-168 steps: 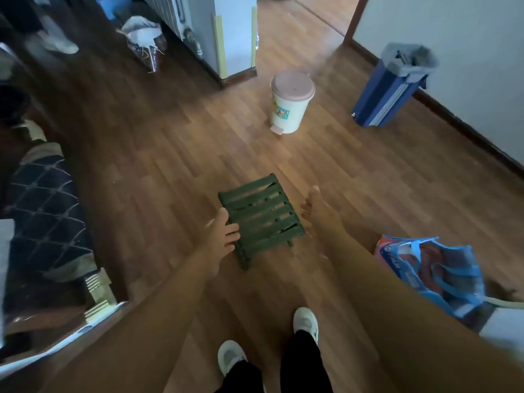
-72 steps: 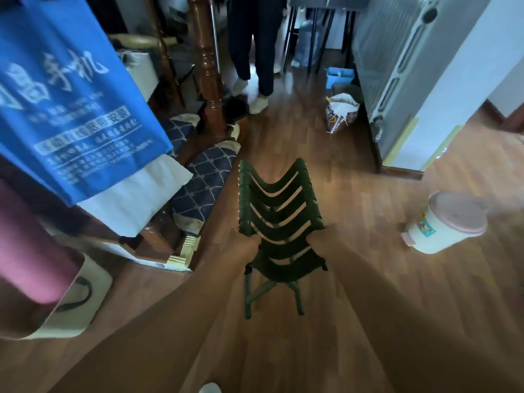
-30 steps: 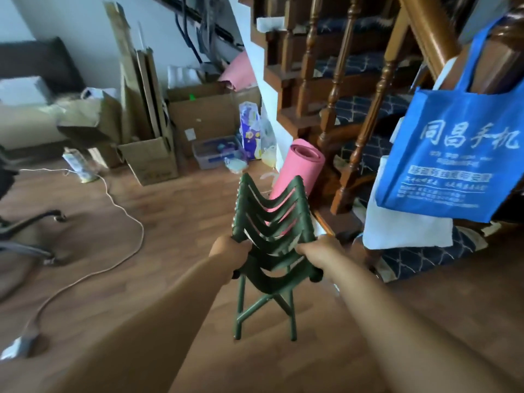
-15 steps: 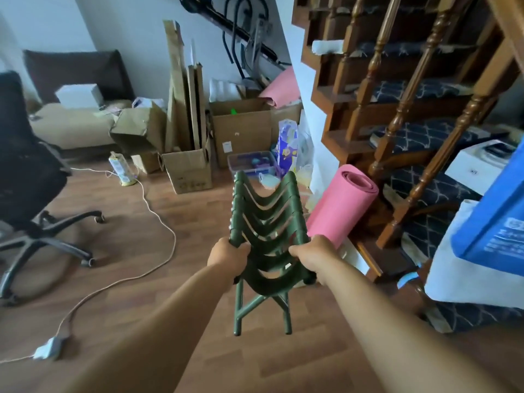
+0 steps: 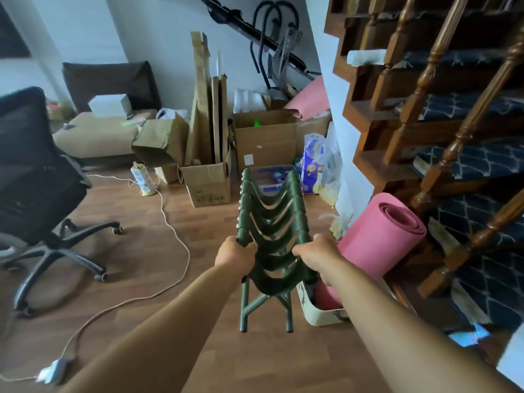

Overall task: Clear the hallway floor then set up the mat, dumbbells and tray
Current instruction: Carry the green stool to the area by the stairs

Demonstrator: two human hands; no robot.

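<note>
1. I have the dark green folding stool of curved plastic slats [image 5: 270, 222] in both hands. My left hand [image 5: 235, 255] is curled round its left rail and my right hand [image 5: 316, 255] round its right rail, low on the folded seat. The legs hang towards the wooden plank floor [image 5: 141, 265]; I cannot tell whether the feet touch it.
2. The pink rolled foam mat [image 5: 380, 234] leans in a cream open-topped bag [image 5: 320, 313] at the foot of the dark wooden staircase [image 5: 425, 109], just beside my right wrist. I see no dumbbells or tray from here.
3. My nearest risk is that mat. If I swing the stool right, the legs or my forearm could knock the roll and tip the bag over.
4. The beige cable [image 5: 175, 231] loops across the floor to my left. A step that way could snag it, and with both hands full I could not catch myself.
5. The stool is folded, and I judge the hinge free to move. If the legs swing while I hold the rails, a finger could get pinched, or the frame could twist out of my grip.
6. The likely parking spot ahead is crowded. The open brown cardboard boxes [image 5: 208, 184] stand close together, so a careless set-down could topple the tall flat sheets leaning there.
7. The black mesh office chair [image 5: 34, 165] on castors sits well to the left; brushing it could roll it into the walkway I judge I am clearing.
</note>
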